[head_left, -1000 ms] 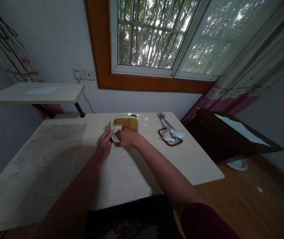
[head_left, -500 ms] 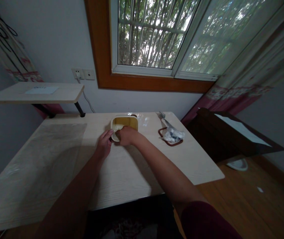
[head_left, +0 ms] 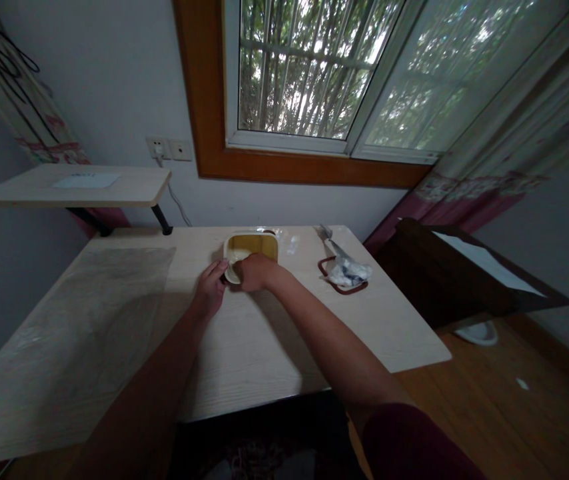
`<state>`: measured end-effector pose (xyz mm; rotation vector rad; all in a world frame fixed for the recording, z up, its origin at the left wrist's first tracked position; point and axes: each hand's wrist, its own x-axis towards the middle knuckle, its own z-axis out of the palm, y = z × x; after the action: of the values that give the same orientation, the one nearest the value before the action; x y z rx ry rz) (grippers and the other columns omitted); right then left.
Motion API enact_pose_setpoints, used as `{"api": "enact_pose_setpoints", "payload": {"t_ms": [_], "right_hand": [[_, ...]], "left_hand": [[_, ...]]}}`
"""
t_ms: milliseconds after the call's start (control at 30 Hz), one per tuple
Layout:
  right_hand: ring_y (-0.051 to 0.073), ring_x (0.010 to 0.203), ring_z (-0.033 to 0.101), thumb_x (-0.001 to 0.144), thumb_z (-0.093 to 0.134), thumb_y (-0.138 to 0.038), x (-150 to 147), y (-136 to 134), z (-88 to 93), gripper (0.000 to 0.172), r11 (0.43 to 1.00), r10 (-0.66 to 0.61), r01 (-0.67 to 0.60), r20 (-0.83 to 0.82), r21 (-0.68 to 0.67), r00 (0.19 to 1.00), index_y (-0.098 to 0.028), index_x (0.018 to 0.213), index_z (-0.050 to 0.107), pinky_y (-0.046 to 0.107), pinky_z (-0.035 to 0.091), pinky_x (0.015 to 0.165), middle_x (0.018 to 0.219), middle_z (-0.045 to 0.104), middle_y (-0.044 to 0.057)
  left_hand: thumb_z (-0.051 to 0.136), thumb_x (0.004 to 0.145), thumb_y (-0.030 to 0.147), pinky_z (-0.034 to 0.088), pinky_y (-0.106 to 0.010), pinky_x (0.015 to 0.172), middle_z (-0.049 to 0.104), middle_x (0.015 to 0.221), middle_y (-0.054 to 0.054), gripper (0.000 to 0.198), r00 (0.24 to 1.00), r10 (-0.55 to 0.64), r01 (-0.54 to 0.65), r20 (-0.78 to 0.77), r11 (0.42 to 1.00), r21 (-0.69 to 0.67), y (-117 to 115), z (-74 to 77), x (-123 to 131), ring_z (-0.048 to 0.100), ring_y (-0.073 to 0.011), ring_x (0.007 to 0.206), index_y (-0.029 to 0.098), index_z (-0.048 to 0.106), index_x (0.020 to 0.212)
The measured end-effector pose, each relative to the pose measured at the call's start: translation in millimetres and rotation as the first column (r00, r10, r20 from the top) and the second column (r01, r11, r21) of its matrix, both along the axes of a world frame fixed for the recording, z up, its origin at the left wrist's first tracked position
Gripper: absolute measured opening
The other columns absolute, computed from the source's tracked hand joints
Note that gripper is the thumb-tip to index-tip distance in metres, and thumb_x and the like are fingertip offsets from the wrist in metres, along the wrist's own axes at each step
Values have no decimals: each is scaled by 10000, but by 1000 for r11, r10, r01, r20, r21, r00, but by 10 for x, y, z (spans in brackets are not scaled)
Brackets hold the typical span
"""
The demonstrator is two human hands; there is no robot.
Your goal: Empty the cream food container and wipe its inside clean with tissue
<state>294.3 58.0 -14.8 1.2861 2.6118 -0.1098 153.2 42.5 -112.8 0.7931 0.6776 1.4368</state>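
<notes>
A squarish cream container (head_left: 252, 248) with a yellowish inside sits near the far middle of the pale wooden table (head_left: 244, 347). My left hand (head_left: 208, 291) rests against its near left corner, fingers curled onto the rim. My right hand (head_left: 254, 272) lies over the near rim, fingers bent and closed around the edge; what is under them is hidden.
A small brown-rimmed tray (head_left: 343, 275) with crumpled plastic and a metal utensil lies to the right. A raised shelf (head_left: 79, 185) stands at the far left, with a wall socket (head_left: 168, 148) behind. A dark cabinet (head_left: 459, 273) stands beside the table's right edge.
Both hands have stayed on the container's near edge. Only the view has shifted slightly.
</notes>
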Motion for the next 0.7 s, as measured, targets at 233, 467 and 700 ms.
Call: {"api": "enact_pose_setpoints", "payload": {"t_ms": [233,467,700], "right_hand": [[331,1040,736,850,621,-496,-19,29,-12,502,1000,-10,11,26,-20,1000,-129,1167,749,337,547,822,1120,766,203],[339,1057,729,837,628,-472,-30,47,-46,508,999,-11,11,18,-37,1000,-113,1179,740,343,554,820,1153,755,212],[334,1070,726,843,637,-516,-35,14,2,531,999,-22,23,23,-41,999,-129,1193,733,340,548,843,1172,752,199]], "left_hand": [[769,808,394,531,-273,736,716,827,-39,256,1000,-3,3,-3,1000,-14,3,-4,-8,701,-198,906,167,673,877],[766,809,396,537,-274,731,721,842,-44,249,1000,-25,25,-2,1000,-4,4,-1,-17,702,-202,914,170,683,872],[778,794,398,541,-287,745,724,834,-48,266,1000,-20,20,-4,999,-27,1,28,-12,708,-211,921,162,678,866]]}}
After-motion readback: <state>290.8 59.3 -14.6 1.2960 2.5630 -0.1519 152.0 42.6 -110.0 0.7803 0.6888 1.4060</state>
